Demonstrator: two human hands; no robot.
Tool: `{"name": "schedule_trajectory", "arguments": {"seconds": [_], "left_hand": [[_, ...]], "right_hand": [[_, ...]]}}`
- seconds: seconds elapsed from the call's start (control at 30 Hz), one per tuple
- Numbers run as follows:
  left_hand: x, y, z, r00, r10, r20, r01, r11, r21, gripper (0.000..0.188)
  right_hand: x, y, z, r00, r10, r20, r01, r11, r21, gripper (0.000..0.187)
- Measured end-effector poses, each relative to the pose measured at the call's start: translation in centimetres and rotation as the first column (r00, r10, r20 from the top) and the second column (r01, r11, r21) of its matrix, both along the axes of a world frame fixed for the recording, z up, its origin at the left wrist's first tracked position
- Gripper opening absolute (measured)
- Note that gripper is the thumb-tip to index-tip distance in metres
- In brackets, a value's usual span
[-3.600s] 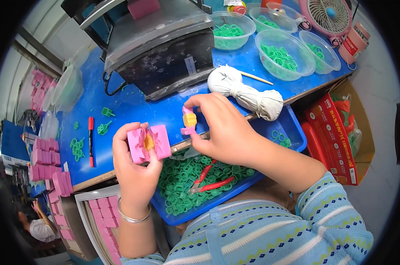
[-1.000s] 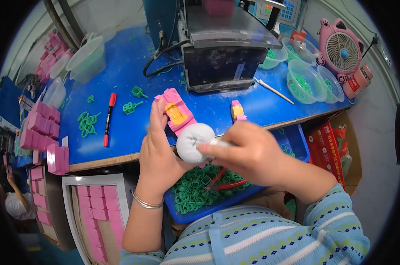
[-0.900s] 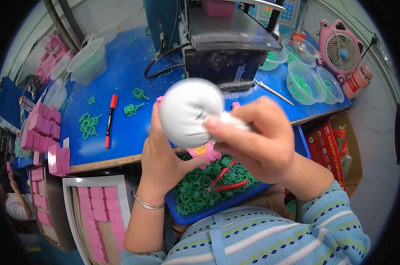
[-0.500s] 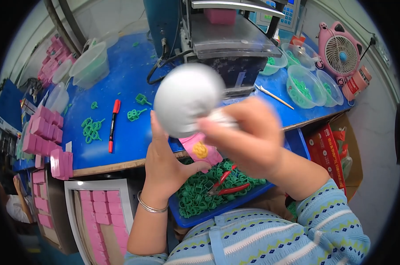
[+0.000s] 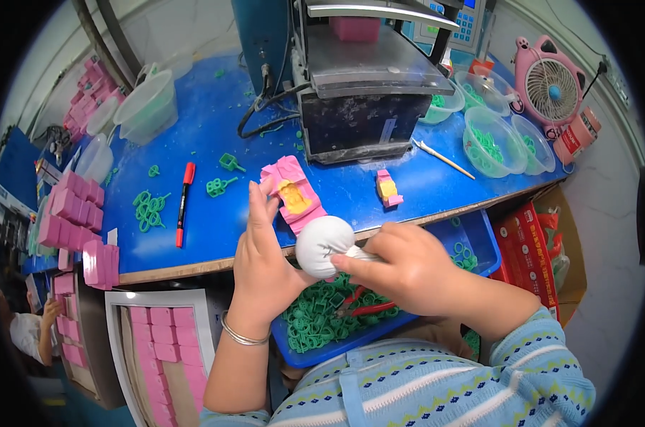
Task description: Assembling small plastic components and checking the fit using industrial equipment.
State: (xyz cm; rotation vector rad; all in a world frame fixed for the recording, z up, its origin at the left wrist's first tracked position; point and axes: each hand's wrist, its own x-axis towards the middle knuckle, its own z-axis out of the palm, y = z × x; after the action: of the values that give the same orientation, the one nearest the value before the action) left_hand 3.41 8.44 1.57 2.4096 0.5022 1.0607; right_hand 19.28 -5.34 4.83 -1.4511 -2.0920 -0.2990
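Observation:
In my right hand (image 5: 408, 267) is a round white cloth pouch (image 5: 324, 245), pinched by its gathered end, its ball over the near end of a pink mold piece (image 5: 288, 176). That piece has a yellow hollow and lies at an angle at the table's front edge. My left hand (image 5: 262, 263) steadies its left side, fingers stretched along it and thumb near its lower end; the pouch partly hides this grip. A smaller pink mold piece (image 5: 389, 189) with a yellow middle lies on the blue table to the right.
Below the table edge sits a blue tray (image 5: 490, 249) of green parts with red-handled pliers (image 5: 372, 309). A press machine (image 5: 365, 114) stands behind. Left are a red-black marker (image 5: 185, 203) and stacked pink blocks (image 5: 70, 210); right, a brush (image 5: 443, 158) and plastic bowls (image 5: 490, 153).
My right hand has brought the pouch down from higher up, toward the near end of the mold. The mold's hollow and the smaller piece now show. At far left, another person's hand has shifted.

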Motion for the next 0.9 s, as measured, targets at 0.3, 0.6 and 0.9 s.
{"name": "schedule_trajectory", "arguments": {"seconds": [0.3,0.6,0.9], "left_hand": [[-0.6,0.2,0.9,0.994,-0.054,-0.098,0.042,0.992,-0.12,0.136],[-1.4,-0.3,1.5,0.985,-0.033,-0.169,0.006,0.988,-0.157,0.103],[-0.6,-0.3,0.7,0.997,0.024,-0.072,-0.034,0.989,-0.142,0.136]], "right_hand": [[0.4,3.3,2.3,1.0,-0.002,-0.017,0.006,0.962,0.272,0.04],[1.0,3.4,6.6,0.136,0.233,-0.963,-0.513,0.848,0.133,0.024],[1.8,3.9,6.5,-0.026,0.174,-0.984,-0.456,0.874,0.167,0.02]]}}
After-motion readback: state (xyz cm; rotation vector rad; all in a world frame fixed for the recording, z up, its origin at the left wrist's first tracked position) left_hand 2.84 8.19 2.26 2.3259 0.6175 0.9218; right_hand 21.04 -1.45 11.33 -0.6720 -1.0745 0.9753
